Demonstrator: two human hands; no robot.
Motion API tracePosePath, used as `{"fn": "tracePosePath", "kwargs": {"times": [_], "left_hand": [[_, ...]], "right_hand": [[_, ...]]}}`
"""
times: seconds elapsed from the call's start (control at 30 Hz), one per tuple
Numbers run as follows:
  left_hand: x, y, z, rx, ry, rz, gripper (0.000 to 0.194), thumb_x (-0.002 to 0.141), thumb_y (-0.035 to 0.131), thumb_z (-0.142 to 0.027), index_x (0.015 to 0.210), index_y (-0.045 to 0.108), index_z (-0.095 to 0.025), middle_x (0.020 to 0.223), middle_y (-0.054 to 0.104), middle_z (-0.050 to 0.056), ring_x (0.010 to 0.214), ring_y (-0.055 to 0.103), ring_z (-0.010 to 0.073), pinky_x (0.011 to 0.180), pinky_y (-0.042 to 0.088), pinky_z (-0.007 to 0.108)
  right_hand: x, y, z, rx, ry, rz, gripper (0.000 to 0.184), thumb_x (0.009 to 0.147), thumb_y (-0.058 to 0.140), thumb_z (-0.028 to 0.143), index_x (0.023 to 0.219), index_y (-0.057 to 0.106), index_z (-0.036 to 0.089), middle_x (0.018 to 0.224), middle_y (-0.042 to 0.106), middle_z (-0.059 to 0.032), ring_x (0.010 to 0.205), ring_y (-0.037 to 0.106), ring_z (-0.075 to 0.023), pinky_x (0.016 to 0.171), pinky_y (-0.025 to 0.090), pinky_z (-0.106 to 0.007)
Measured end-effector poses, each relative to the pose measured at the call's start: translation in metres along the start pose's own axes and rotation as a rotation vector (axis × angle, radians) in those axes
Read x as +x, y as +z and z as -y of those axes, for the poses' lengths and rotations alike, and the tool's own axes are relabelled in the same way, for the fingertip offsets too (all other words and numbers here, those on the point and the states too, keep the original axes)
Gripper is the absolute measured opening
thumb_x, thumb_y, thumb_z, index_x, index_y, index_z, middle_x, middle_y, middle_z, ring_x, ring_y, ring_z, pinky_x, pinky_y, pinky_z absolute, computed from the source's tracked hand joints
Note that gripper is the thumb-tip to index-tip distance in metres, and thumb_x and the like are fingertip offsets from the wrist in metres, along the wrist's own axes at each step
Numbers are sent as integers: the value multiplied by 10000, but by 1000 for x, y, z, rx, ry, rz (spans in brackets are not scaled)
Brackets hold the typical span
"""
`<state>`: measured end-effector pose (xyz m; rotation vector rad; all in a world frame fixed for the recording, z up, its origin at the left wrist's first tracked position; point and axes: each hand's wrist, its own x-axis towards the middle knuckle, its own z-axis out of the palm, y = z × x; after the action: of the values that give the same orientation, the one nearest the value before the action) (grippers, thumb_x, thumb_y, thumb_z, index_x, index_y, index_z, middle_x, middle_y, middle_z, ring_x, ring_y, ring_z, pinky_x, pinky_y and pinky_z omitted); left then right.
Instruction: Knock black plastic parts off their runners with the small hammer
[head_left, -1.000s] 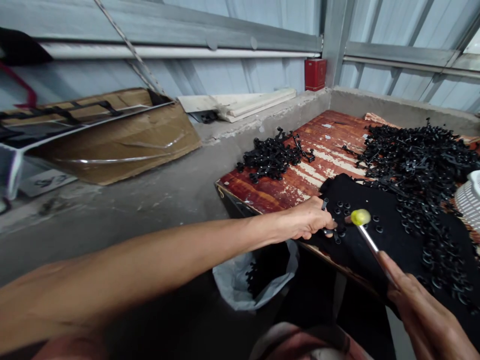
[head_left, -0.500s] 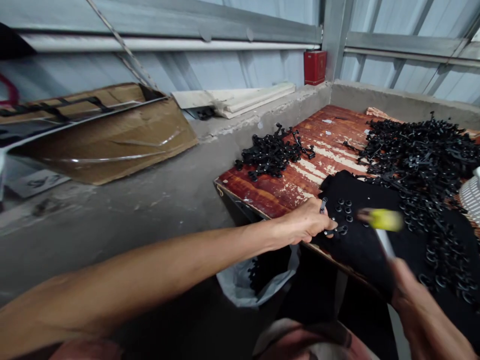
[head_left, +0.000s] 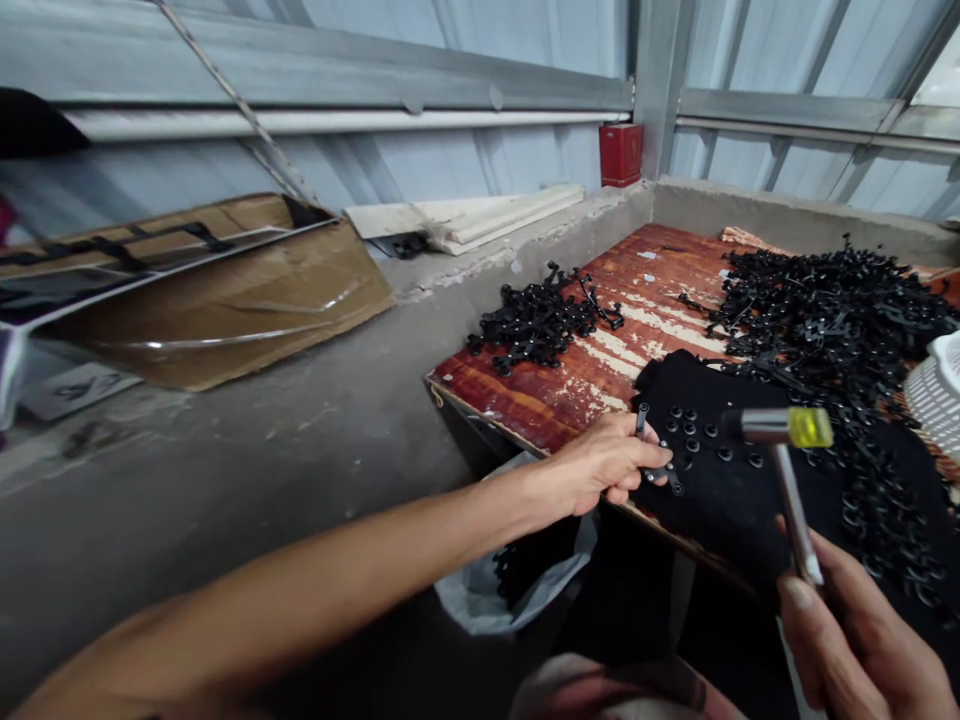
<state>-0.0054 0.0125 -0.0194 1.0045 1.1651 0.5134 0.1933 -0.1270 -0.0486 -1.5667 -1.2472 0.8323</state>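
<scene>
My left hand (head_left: 611, 460) is closed on a small black jointed part (head_left: 643, 418) at the edge of a black cloth (head_left: 739, 500); pieces of it stick out past the thumb and fingers. My right hand (head_left: 855, 630) grips the handle of a hammer (head_left: 784, 427), which has a yellow face on one end and a dark face on the other. Its head is raised above the cloth, apart from the left hand. Several small round black pieces (head_left: 691, 430) lie on the cloth between the left hand and the hammer.
A large heap of black parts (head_left: 832, 300) covers the table's right side, beside a white basket (head_left: 941, 385). A smaller black pile (head_left: 532, 320) sits on the worn red tabletop (head_left: 517, 395). Below the edge hangs a white bag (head_left: 480, 600). A cardboard box (head_left: 285, 310) stands left.
The hammer, blurred before, is now clearer and its head has shifted right. My right hand shows more fully around the handle. My left hand stays nearly in place, still on the black part.
</scene>
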Motion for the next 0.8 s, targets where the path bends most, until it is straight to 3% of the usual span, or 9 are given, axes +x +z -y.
{"fn": "tracePosePath", "kwargs": {"times": [0.07, 0.13, 0.27, 0.43, 0.53, 0.67, 0.73, 0.8], "left_hand": [[-10, 9, -2, -125, 2, 41, 146, 756, 595, -183, 788, 453, -183, 610, 597, -28, 360, 355, 23, 320, 259, 128], [-18, 19, -1, -217, 27, 93, 159, 732, 615, -197, 793, 468, -177, 627, 601, -23, 384, 414, 38, 330, 336, 142], [-24, 32, 10, -351, 43, 185, 267, 663, 680, -244, 808, 465, -181, 622, 597, -32, 405, 494, 66, 398, 463, 205], [-26, 17, 19, -401, 9, 243, 376, 597, 751, -310, 831, 499, -158, 721, 617, 8, 556, 595, 109, 533, 508, 255], [-31, 0, 15, -235, 109, 118, 372, 648, 718, -378, 877, 535, -148, 903, 643, 69, 727, 618, 148, 609, 500, 273], [-43, -6, 3, 261, 399, -110, 262, 760, 621, -355, 943, 568, -175, 973, 645, 62, 897, 583, 163, 736, 458, 259], [-47, 1, -2, 501, 459, -68, 180, 806, 571, -327, 902, 601, -178, 886, 648, 32, 855, 578, 147, 747, 430, 242], [-48, 8, -3, 634, 423, 23, 180, 845, 513, -320, 839, 615, -173, 737, 616, -3, 710, 553, 124, 659, 402, 229]], "right_hand": [[7, 9, 4, 114, 88, 55, 337, 850, 675, 465, 1123, 632, 271, 513, 494, 48, 420, 502, -149, 345, 413, -202], [14, 21, 6, 277, 133, 109, 323, 854, 676, 477, 1070, 599, 249, 549, 500, 57, 398, 434, -116, 339, 381, -196], [23, 41, 6, 373, 106, 127, 314, 883, 638, 489, 1030, 546, 227, 518, 460, 82, 382, 401, -108, 348, 376, -204], [26, 36, 5, 414, 106, 121, 316, 872, 668, 457, 1026, 545, 210, 621, 552, 39, 402, 429, -99, 354, 377, -204], [27, 29, 5, 412, 119, 118, 307, 873, 672, 444, 1027, 558, 204, 689, 593, 8, 405, 431, -90, 348, 360, -199], [29, 33, 8, 420, 123, 143, 297, 867, 679, 441, 1005, 576, 199, 645, 568, 19, 400, 423, -95, 345, 356, -204], [28, 39, 9, 429, 116, 155, 294, 867, 676, 446, 999, 584, 200, 596, 535, 38, 394, 418, -97, 344, 359, -202], [28, 45, 11, 435, 108, 156, 286, 871, 672, 446, 996, 587, 204, 558, 504, 56, 390, 413, -93, 346, 362, -193]]}}
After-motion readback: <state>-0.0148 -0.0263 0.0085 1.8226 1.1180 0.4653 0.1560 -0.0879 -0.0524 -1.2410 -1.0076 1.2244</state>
